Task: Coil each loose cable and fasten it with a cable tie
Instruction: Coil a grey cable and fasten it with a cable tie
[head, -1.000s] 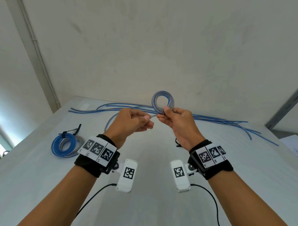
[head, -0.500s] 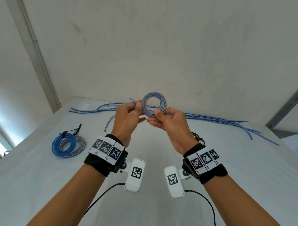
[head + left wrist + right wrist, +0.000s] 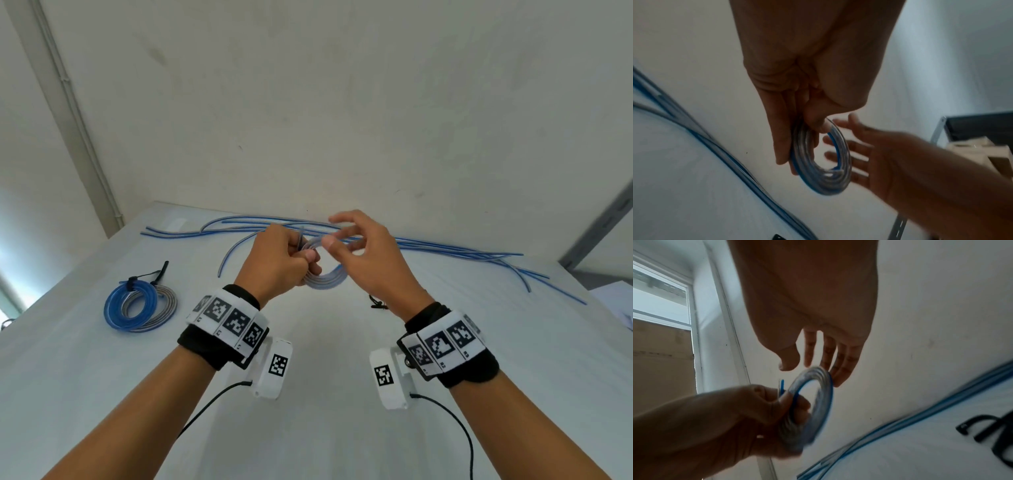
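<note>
A small coil of clear and blue cable (image 3: 325, 278) is held above the table in front of me. My left hand (image 3: 291, 260) grips its left side, with fingers and thumb curled round the turns; the left wrist view shows the coil (image 3: 824, 164) hanging from those fingers. A short cable end (image 3: 781, 386) sticks up beside the left thumb. My right hand (image 3: 349, 240) hovers at the coil's upper right with fingers straight and spread (image 3: 830, 356), holding nothing. Whether its fingertips touch the coil (image 3: 816, 402) I cannot tell.
Several loose blue and clear cables (image 3: 445, 251) lie along the table's far edge by the wall. Two tied coils (image 3: 140, 305) lie at the left. A black cable tie (image 3: 376, 305) lies under my right wrist; black ties (image 3: 982, 426) show in the right wrist view.
My right hand has let go of the coil and opened. The left hand now holds the coil alone, lower and tipped flatter than before.
</note>
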